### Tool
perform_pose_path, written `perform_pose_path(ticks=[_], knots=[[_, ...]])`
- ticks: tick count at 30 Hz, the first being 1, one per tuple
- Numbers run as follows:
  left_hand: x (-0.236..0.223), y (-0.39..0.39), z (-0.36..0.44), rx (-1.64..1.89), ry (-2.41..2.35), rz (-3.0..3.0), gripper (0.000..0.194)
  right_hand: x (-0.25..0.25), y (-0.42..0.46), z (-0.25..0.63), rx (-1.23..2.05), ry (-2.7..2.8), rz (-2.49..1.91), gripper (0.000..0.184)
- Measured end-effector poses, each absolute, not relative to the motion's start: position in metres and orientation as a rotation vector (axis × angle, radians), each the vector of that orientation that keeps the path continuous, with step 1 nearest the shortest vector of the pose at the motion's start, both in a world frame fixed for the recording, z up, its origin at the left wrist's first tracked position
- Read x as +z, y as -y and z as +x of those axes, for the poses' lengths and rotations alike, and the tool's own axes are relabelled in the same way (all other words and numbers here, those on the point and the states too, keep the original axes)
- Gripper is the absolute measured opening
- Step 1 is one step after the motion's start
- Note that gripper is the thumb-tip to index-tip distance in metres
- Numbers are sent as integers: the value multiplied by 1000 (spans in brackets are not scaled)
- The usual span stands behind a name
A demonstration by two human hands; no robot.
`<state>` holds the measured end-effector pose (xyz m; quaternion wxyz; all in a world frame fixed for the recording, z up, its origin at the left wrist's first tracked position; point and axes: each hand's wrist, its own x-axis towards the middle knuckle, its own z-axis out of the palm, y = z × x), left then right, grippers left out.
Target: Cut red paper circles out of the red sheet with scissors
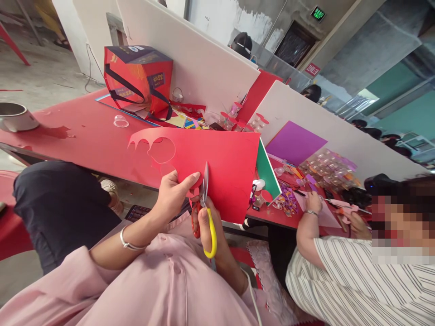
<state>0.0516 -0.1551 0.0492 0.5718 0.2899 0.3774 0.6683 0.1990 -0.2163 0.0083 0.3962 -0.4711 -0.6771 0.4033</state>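
Observation:
My left hand [175, 190] pinches the lower edge of a large red paper sheet [220, 158], thumb on top. Round holes and jagged cut edges mark the sheet's left end. My right hand [212, 233] grips scissors [204, 213] with red and yellow handles. Their blades point up into the sheet's lower edge, just right of my left thumb. A silver bangle circles my left wrist. I wear a pink shirt.
A red table [78, 131] carries a red gift bag [137, 77], a clear cup [121, 121], a metal pot [15, 117] and coloured paper scraps. To the right a person in a striped shirt [356, 280] cuts pink paper. White partition boards [190, 54] stand behind.

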Motion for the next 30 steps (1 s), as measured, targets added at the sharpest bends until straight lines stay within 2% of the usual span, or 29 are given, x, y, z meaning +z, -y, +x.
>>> perform_pose_path(ticks=[16, 30], knots=[[39, 153, 48, 1582, -867, 679, 35, 13, 218, 201, 1110, 1667, -1196, 76], [45, 152, 52, 1590, -814, 621, 43, 13, 217, 200, 1168, 1656, -1127, 62]])
